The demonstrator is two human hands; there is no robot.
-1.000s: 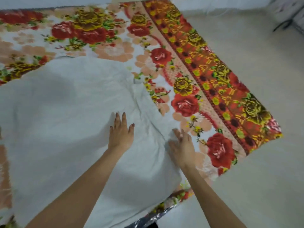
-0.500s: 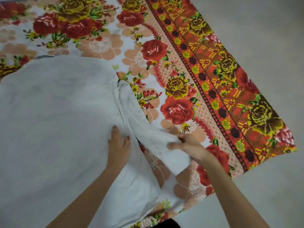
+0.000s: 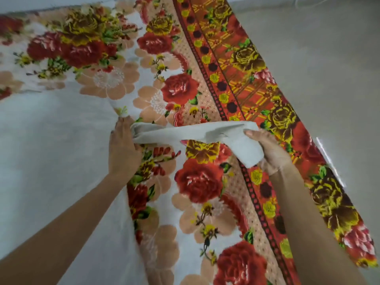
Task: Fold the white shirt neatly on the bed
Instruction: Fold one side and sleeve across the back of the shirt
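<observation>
The white shirt (image 3: 53, 161) lies spread over the left half of the bed. Its sleeve (image 3: 185, 132) is pulled out to the right, lifted off the bedsheet and stretched nearly level. My right hand (image 3: 269, 149) grips the sleeve's end, whose cuff hangs below my fingers. My left hand (image 3: 123, 147) rests with fingers together at the shirt's right edge, where the sleeve joins the body, and I cannot see whether it pinches the cloth.
The bed is covered by a floral bedsheet (image 3: 201, 182) with red and yellow roses and an orange border along its right edge (image 3: 246, 79). Pale floor (image 3: 329, 79) lies beyond that edge on the right.
My right hand has drawn the sleeve further right and up, so it is now taut across the sheet. My left hand moved to the sleeve's base. The view shifted.
</observation>
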